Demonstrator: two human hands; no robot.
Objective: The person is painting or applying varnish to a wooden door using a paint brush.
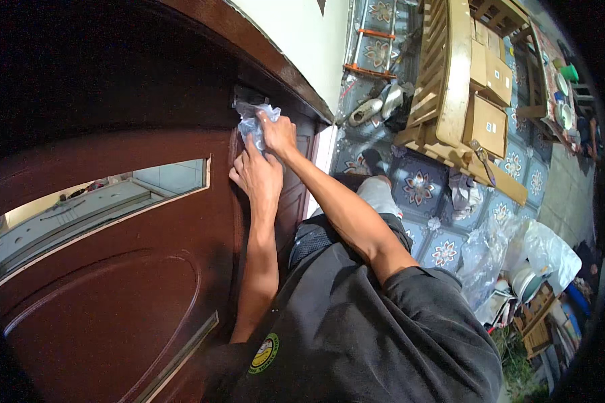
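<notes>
Crumpled clear plastic [252, 123] covers something at the edge of a dark red-brown wooden door [106, 302], and what lies under it is hidden. My right hand [279, 135] grips this plastic from the right, with the thumb side pressed on its upper part. Just below, my left hand [257, 174] has its index finger stretched up against the plastic and its other fingers curled. A dark plate [247, 95] shows on the door right above the plastic. Beside it runs the brown door frame [287, 70].
A long opening [171, 176] cuts through the door. To the right stands a wooden bench [454, 90] bearing cardboard boxes [486, 123] and a paintbrush [483, 161]. Shoes [367, 112] and a ladder [370, 70] lie on the patterned tile floor [418, 189]. Plastic bags [489, 257] lie at lower right.
</notes>
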